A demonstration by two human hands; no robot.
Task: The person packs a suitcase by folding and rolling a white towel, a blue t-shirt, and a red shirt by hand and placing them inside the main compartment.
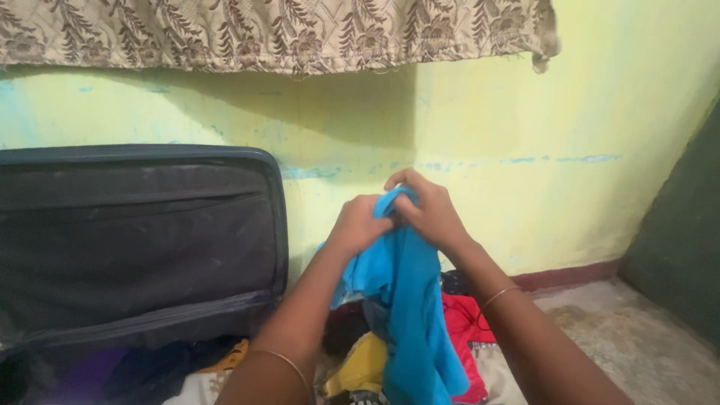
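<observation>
Floor and what lies on it

The bare grey floor (637, 337) meets a yellow-green wall along a dark red skirting. On it lies a heap of clothes (367, 367), red, yellow, white and dark pieces overlapping. Just left of the heap stands an open black suitcase (135, 240), its lid propped against the wall

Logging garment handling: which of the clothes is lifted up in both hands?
The blue garment, gripped at its top by the left hand and right hand. The red and yellow pieces lie below.
</observation>
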